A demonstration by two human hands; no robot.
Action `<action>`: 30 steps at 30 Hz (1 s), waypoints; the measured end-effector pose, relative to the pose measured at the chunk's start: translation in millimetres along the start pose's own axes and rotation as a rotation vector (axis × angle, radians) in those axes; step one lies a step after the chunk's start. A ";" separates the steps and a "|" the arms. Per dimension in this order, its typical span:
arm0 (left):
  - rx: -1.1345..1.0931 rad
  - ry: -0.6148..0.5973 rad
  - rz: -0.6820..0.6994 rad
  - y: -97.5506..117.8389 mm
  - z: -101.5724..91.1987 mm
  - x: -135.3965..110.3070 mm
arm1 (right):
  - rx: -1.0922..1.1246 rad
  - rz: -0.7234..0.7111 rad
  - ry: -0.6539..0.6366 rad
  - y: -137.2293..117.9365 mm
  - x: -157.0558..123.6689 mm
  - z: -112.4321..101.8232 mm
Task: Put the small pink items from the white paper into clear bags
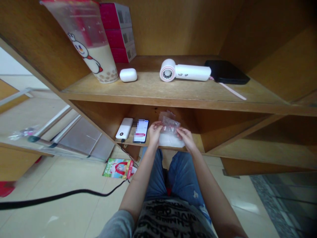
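Observation:
On the lower shelf my left hand [156, 129] and my right hand [185, 135] pinch a small clear plastic bag [170, 125] from its two sides. What the bag contains, if anything, is too small to make out. Beneath it lies a white translucent sheet or pouch [170, 140] near the shelf's front edge. More crumpled clear plastic shows just behind the bag. Left of my left hand a lit phone [141, 131] lies flat, with a white power bank [124, 129] beside it.
The upper shelf [148, 91] holds a bubble tea cup [101, 59], stacked pink boxes [123, 36], a white earbud case [128, 75], a handheld fan [190, 72] and a flat black object [226, 71]. A black cable [86, 191] runs from the power bank. A colourful booklet [117, 168] lies below.

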State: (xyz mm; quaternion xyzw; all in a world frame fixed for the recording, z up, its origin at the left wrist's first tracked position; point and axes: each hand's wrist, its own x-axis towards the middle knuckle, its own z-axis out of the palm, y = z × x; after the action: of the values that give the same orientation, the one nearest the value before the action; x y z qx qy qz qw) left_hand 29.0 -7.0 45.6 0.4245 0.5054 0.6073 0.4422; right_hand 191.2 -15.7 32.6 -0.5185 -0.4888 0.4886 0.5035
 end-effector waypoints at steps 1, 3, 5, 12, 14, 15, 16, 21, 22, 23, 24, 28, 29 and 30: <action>0.023 0.003 -0.003 -1.8 -2.5 -0.5 | 0.023 0.004 0.009 -1.0 -2.7 1.9; 0.114 0.026 0.021 -3.8 -8.1 -1.8 | 0.054 0.013 0.013 -2.9 -6.2 4.3; 0.289 0.054 0.102 -1.7 -14.1 -4.8 | 0.058 0.011 0.001 -5.0 -7.9 5.2; 0.433 -0.258 0.198 26.9 -9.8 -29.4 | -0.029 -0.138 -0.048 -16.1 -10.2 9.6; 0.399 -0.307 0.165 30.4 -2.7 -34.2 | -0.082 -0.170 -0.084 -17.8 -12.0 12.1; 0.393 -0.309 0.157 31.0 0.2 -35.6 | -0.105 -0.184 -0.102 -18.3 -13.1 13.2; 0.390 -0.307 0.153 31.2 2.3 -36.6 | -0.124 -0.195 -0.119 -18.7 -14.3 14.0; 0.371 -0.309 0.149 33.4 1.4 -37.4 | -0.208 -0.241 -0.175 -22.9 -19.6 13.6; 0.364 -0.316 0.147 34.1 0.0 -37.2 | -0.226 -0.248 -0.174 -24.3 -20.1 13.0; 0.354 -0.325 0.145 34.6 -1.3 -36.9 | -0.241 -0.254 -0.169 -25.9 -20.4 12.4; 0.341 -0.334 0.143 34.7 -2.4 -36.6 | -0.253 -0.261 -0.161 -27.4 -20.7 11.9; 0.198 -0.374 0.074 31.5 -4.2 -34.6 | -0.265 -0.279 -0.117 -30.9 -21.3 12.6; 0.156 -0.376 0.045 30.5 -4.1 -34.0 | -0.262 -0.281 -0.109 -30.7 -21.7 13.1; 0.121 -0.372 0.019 29.5 -3.8 -33.6 | -0.261 -0.283 -0.107 -30.0 -22.2 13.7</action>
State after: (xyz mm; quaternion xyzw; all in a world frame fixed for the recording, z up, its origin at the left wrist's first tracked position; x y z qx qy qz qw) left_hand 30.4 -43.3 72.1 0.5598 0.4464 0.4912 0.4960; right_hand 176.0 -36.8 62.7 -0.4789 -0.6419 0.3725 0.4689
